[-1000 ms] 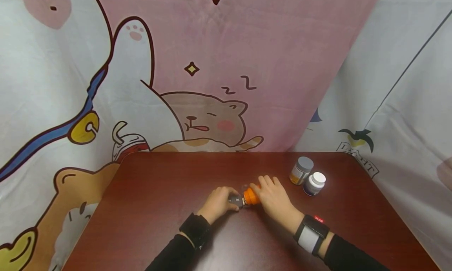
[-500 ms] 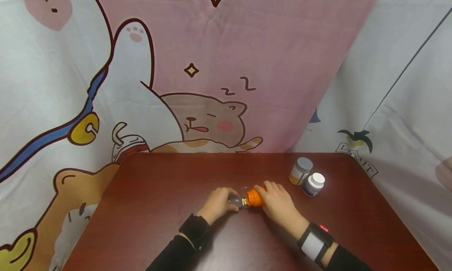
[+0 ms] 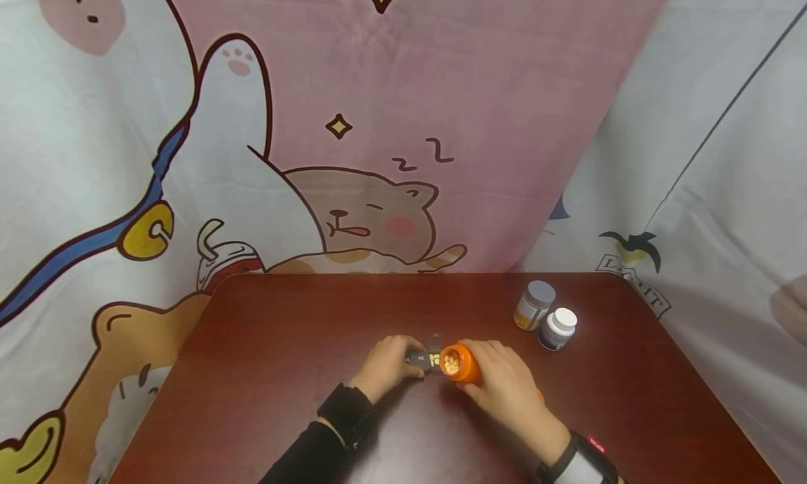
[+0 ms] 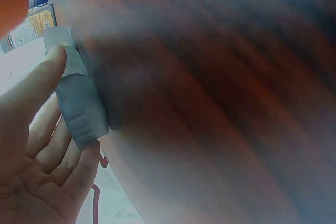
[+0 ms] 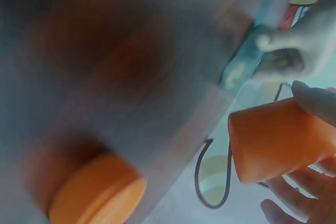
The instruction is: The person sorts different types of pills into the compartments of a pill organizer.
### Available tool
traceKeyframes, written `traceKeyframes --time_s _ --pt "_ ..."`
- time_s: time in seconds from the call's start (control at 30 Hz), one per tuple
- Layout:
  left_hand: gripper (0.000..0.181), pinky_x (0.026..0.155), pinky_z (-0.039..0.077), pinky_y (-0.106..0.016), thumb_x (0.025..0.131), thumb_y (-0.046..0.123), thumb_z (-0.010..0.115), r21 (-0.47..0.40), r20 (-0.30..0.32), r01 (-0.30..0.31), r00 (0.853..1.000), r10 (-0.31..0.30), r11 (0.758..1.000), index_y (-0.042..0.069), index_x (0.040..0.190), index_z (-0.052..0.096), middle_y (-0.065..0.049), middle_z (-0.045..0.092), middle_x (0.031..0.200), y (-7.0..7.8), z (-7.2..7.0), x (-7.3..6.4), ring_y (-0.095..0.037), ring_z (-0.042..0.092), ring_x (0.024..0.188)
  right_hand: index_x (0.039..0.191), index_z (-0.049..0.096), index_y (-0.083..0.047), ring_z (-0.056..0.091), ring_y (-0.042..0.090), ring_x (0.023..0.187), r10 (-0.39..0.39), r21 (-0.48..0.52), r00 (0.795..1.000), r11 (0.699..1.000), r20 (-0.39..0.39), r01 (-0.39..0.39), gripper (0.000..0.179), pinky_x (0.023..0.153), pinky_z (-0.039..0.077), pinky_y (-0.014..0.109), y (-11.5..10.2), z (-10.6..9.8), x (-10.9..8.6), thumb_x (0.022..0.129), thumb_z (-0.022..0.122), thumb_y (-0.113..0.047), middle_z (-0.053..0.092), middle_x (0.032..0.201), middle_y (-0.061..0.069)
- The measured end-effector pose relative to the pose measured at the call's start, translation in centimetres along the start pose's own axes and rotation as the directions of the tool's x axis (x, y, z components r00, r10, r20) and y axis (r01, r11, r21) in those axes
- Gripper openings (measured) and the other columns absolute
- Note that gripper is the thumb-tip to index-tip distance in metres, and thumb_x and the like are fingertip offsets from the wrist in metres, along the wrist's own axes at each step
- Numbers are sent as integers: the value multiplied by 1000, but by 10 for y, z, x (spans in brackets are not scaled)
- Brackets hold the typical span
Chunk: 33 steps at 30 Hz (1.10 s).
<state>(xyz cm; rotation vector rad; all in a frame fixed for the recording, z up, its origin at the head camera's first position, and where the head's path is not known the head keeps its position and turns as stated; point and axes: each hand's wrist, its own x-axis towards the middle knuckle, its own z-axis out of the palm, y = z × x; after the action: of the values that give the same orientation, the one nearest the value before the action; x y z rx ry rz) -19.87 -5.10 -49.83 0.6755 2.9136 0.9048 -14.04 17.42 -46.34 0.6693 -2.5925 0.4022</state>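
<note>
Holding the orange bottle [image 3: 468,366] in the right hand [image 3: 504,384], with fingers curled round its body. Tipped well over, with its open mouth turned toward the left hand [image 3: 386,361]. Filled behind the rim with pale pills [image 3: 451,363].

Gripping a grey pill case [image 3: 416,359] in that left hand, just left of the orange bottle, with thumb on one side and fingers on the other. Marked on top with pale lettering, too small to read surely. Open at the end nearest the bottle, with a clear flap [image 3: 435,341] raised on the far side. Noted several pale yellow pills [image 3: 434,359] in that compartment, just beside the bottle's mouth. Cannot tell whether touching between bottle rim and case.

Wearing a black band [image 3: 347,415] on the left wrist, left of the bottle and nearer the body.

Noted an orange cap [image 5: 97,191] on the table [image 3: 284,323], right of the bottle and nearer the body; mostly hidden behind the right wrist in the head view, blurred in the right wrist view.

Saw a white bottle [image 3: 557,328] with a dark label, upright, beyond and right of the orange bottle. Saw a grey-lidded jar [image 3: 534,305] close beside it, slightly farther back. Well beyond the orange bottle, behind the table, noted a cartoon-printed cloth [image 3: 492,106].
</note>
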Motion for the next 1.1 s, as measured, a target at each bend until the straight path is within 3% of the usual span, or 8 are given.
traceKeyframes --time_s 0.23,0.4,0.57,0.8,0.93,1.1 --pt "41 78 48 -34 65 27 84 -3 -4 9 1000 -9 1000 14 102 71 4 68 97 -1 0 1 -16 62 90 117 59 -17 59 11 91 11 106 1000 994 -14 -9 73 77 49 33 -23 5 -21 54 88 -38 62 99 -6" --pt "41 79 48 -35 65 27 84 -2 -4 11 1000 -11 1000 14 102 71 4 68 98 -2 0 0 -17 62 92 119 56 -19 59 9 87 54 176 996 982 69 -65 72 73 49 32 -36 8 -35 58 86 -42 60 96 -10" --pt "40 75 48 -34 65 26 84 -7 -9 4 1000 -4 1000 13 101 71 4 68 95 -1 0 -1 -16 62 87 121 52 -21 58 10 89 64 309 977 943 203 -126 68 75 49 34 -44 11 -47 65 82 -44 59 101 -10" --pt "40 75 48 -32 66 25 84 -18 -8 -2 1000 1 1000 12 101 71 2 68 96 0 1 -2 -16 62 86 118 48 -23 58 9 89 -36 482 974 873 222 -78 65 79 49 31 -44 19 -56 65 84 -37 58 101 -12" --pt "39 75 48 -32 67 25 84 -8 -2 0 1000 0 1000 12 101 70 2 68 95 1 1 -2 -15 61 86 120 47 -24 58 8 89 -39 521 960 845 279 -117 65 78 49 30 -44 18 -57 67 83 -38 58 101 -11" --pt "39 75 48 -32 68 25 83 23 -1 6 1000 -6 1000 13 102 69 0 67 98 3 1 -2 -15 61 87 123 46 -25 58 9 93 -34 526 949 838 313 -144 67 81 49 32 -44 15 -57 69 81 -40 57 105 -9"
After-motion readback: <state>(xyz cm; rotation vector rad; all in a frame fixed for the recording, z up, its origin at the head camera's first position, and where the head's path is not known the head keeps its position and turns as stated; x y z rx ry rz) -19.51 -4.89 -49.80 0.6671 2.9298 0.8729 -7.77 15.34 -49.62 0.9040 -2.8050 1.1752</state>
